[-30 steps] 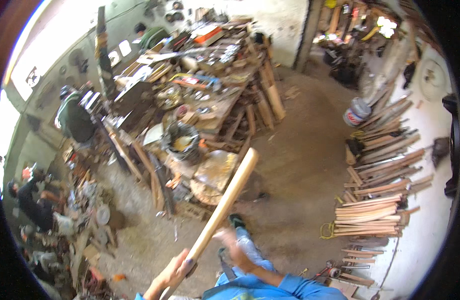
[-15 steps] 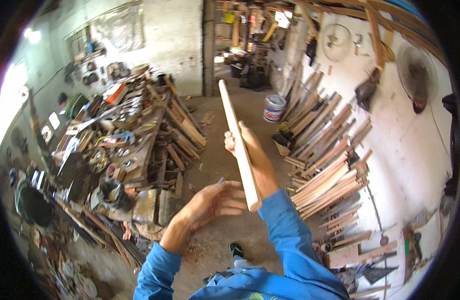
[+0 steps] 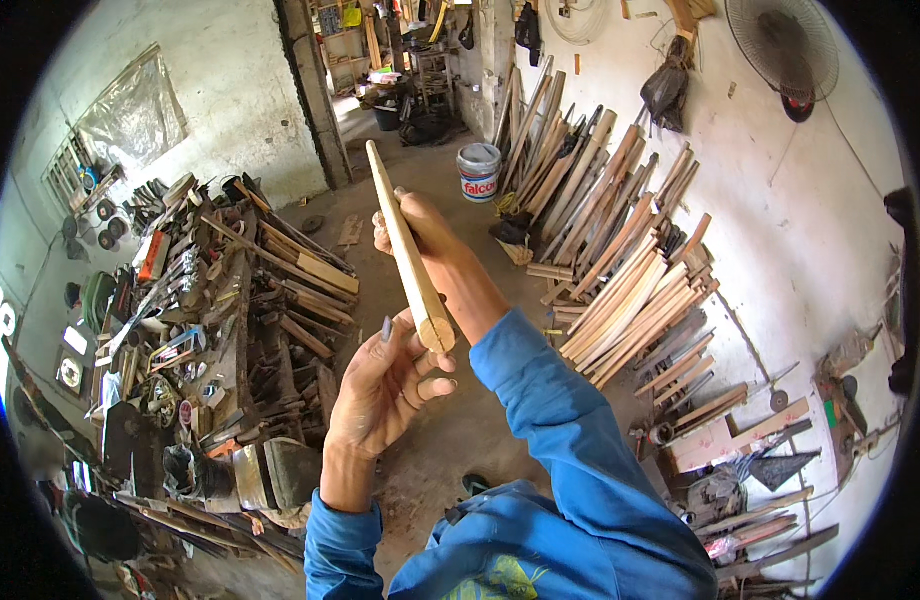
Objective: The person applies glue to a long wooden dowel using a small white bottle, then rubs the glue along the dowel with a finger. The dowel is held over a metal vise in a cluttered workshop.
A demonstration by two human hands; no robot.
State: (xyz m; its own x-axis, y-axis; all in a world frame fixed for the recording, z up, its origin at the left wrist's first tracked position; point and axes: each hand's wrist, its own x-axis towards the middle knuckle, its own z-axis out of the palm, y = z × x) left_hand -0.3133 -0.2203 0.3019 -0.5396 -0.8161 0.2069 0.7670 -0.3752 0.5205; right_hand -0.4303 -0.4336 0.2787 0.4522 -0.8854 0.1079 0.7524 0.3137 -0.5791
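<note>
workbench (image 3: 242, 340): heaped with clutter, at nine o'clock.
leaning wood (image 3: 630, 310): many lengths along the white wall (image 3: 780, 225), at three o'clock.
pale pole (image 3: 408, 250): near the centre, its thick end close, its thin end aimed at eleven o'clock.
fan (image 3: 783, 55): on the wall, at two o'clock.
bucket (image 3: 478, 172): at twelve o'clock, beside the wood.
left hand (image 3: 373, 388): toward seven o'clock, fingers parted and curled by the thick end; contact cannot be told.
right hand (image 3: 432, 232): clamped round the pole's middle.

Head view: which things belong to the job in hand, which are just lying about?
In the job: wooden pole; right hand, gripping it; left hand, by its near end.
Apparently just around: lidded bucket; pale wooden sticks; wall fan.
</note>
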